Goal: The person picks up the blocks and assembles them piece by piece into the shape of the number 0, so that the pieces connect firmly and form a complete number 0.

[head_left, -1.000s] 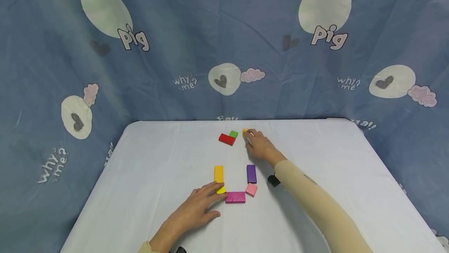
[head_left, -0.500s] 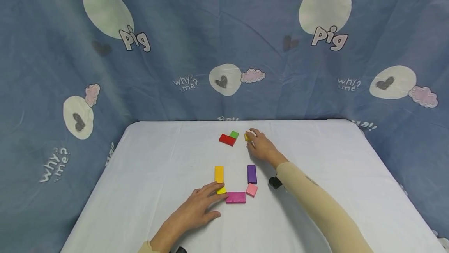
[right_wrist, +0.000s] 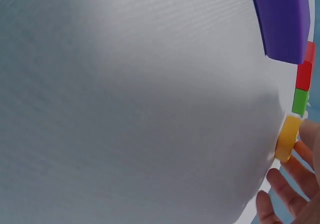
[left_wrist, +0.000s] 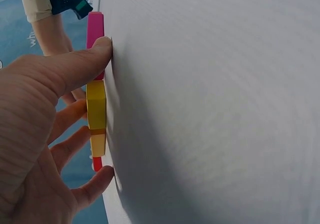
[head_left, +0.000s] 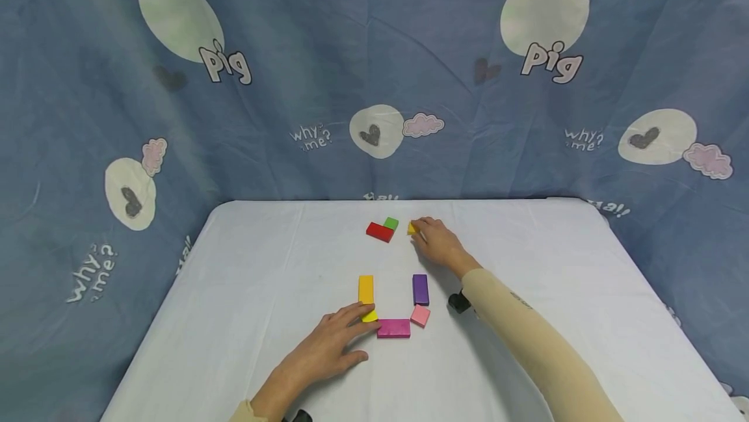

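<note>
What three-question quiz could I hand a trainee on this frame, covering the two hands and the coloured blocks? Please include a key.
1. True or false: the left hand grips the purple block.

2. Multiple choice: which colour is the block right next to the red block?
A) purple
B) green
C) pink

3. Fill in the gap: the right hand pinches a block coloured ____.

Key:
1. False; it is by the magenta block, on the other side of the arrangement.
2. B, the green block.
3. Yellow; the yellow block shows at its fingertips in the right wrist view.
</note>
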A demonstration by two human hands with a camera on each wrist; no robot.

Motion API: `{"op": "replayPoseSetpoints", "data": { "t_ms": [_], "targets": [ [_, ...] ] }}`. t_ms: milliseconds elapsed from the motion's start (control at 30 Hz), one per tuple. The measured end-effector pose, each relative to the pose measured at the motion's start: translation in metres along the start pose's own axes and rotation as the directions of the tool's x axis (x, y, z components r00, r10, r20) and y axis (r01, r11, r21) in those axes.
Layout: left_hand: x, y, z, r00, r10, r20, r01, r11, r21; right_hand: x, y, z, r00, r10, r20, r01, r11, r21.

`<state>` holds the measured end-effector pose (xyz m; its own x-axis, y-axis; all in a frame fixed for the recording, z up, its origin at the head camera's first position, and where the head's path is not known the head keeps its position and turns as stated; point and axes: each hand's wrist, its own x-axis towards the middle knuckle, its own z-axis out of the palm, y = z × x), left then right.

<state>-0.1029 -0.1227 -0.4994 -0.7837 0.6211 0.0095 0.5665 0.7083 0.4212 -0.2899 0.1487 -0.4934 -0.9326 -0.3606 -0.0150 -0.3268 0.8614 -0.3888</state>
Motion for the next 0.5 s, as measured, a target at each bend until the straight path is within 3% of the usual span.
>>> {"op": "replayPoseSetpoints", "data": {
  "t_ms": [200,500],
  "targets": [
    [0.0004,0.0004,0.0013,1.000,-0.008,0.010,0.008,1.000,0.001,0.0009,0.0005,-0.0001,0.998,0.052,-0.025,-0.050,0.997,0.060],
    [0.0005,-0.0008,0.0004,1.000,-0.003,0.013,0.003,1.000,0.007,0.0022,0.0004,0.0013,0.998,0.048,-0.047,-0.043,0.995,0.095]
  ]
}}
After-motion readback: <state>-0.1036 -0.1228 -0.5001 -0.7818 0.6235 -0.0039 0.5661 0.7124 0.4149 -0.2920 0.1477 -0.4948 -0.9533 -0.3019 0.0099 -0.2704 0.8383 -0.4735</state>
